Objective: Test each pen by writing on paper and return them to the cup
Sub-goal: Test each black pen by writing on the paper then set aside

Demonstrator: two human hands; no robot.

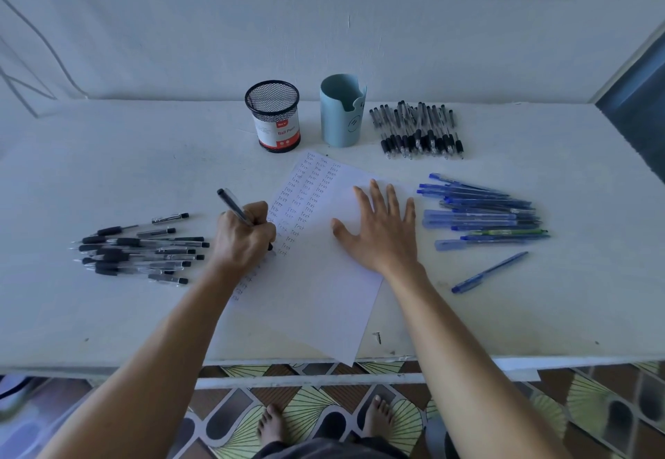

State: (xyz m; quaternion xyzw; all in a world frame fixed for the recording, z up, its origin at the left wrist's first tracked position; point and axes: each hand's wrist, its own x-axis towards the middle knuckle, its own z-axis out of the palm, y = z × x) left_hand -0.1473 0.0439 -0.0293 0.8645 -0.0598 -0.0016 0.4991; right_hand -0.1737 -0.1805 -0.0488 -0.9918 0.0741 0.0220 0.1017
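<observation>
Home: patterned floor tiles [316, 412], bare feet [271, 430]

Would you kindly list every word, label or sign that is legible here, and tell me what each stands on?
"Ball Pen": red-and-white label on the black mesh cup.
"Test": handwritten repeatedly in columns on the sheet of paper.
Smiling face, no words: light blue cup.
Small logo above "Ball Pen" and print on the blue pens: too blurred to read.

A white table [503, 322] stood against a pale wall [180, 27]. Down below, patterned tiles [324, 412] covered the floor.
</observation>
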